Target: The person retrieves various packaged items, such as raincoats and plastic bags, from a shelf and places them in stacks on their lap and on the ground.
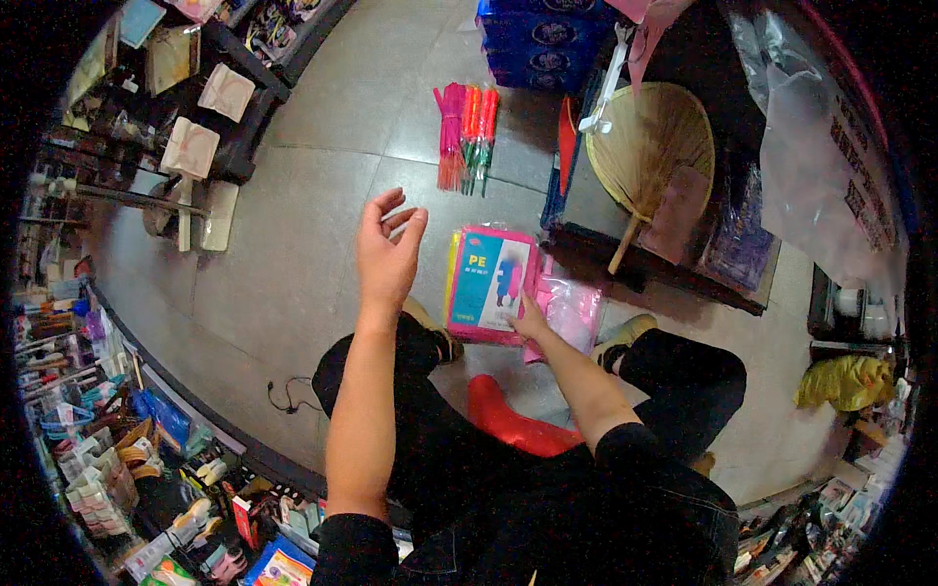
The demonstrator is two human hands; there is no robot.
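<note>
My right hand (529,319) grips the right edge of a flat pink packaged raincoat (492,282); its fingers are partly hidden. The packet's blue-and-white cover bears writing and a picture of figures in long coats. A yellow edge of another packet (451,282) shows along its left side. To the right, partly beneath my right forearm, lies a lighter pink plastic-wrapped packet (568,311). Raised above the floor, left of the packets, my left hand (390,245) is empty with its fingers loosely curled and apart.
Ahead on the tiled floor lie magenta sticks (451,135) and wrapped red-and-green sticks (480,139). Blue packs (546,44) stand behind. A woven palm fan (652,146) is at right. Between my legs is a red object (513,421), perhaps a stool. Shelves of goods (146,454) curve around at left.
</note>
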